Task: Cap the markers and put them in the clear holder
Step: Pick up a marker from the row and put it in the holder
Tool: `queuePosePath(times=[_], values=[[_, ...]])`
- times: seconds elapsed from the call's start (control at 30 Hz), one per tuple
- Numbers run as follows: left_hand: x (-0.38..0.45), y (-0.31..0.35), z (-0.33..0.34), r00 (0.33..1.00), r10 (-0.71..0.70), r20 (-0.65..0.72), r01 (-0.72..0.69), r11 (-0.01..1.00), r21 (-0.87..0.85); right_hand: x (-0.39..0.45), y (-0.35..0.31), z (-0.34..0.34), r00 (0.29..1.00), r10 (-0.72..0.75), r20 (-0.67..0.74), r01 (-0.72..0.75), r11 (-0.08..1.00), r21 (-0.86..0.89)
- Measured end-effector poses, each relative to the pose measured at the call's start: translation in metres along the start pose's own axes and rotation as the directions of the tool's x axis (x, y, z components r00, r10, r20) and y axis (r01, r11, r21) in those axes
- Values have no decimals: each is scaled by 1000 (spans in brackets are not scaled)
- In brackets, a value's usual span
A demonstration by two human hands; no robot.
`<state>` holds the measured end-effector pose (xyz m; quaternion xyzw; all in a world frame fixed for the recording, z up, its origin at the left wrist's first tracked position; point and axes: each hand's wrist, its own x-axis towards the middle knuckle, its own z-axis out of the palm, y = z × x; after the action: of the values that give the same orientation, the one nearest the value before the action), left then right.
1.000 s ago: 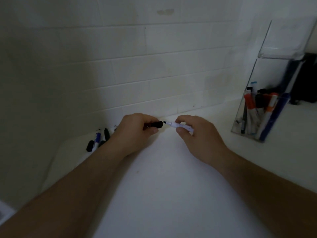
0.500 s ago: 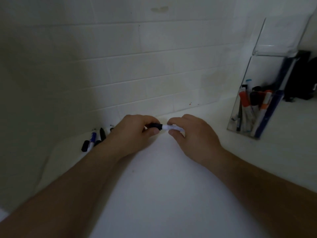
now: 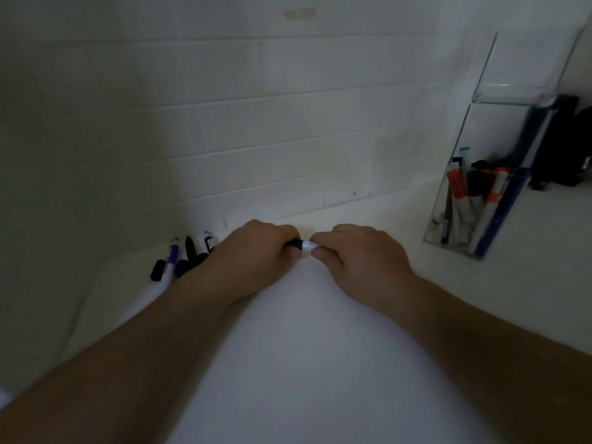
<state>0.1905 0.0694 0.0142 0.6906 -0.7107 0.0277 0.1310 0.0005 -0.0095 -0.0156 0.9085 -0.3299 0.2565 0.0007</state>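
Several loose markers (image 3: 179,257) (uncapped) — beside left hand (image 3: 256,251).

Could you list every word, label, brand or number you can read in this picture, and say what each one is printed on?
No text can be read here.
Loose markers by the wall: dark label patches, too blurred to read.
Markers in the clear holder: barrel printing too small and dim to read.
Marker held between the left hand and right hand: almost wholly covered, no print shows.
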Motion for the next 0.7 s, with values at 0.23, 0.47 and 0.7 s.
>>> queuePosePath(times=[0.23,0.47,0.7], values=[[8,1,7,994,30,-104,-30,1000,-4,1,4,-2,999,8,-36,-6,998,67],[8,5,9,960,38,-279,-81,986,-144,8,2,-12,993,-20,-113,22,1000,14],[2,23,3,912,-21,-410,-93,962,-257,19,-5,-46,994,-107,-7,102,970,-220]])
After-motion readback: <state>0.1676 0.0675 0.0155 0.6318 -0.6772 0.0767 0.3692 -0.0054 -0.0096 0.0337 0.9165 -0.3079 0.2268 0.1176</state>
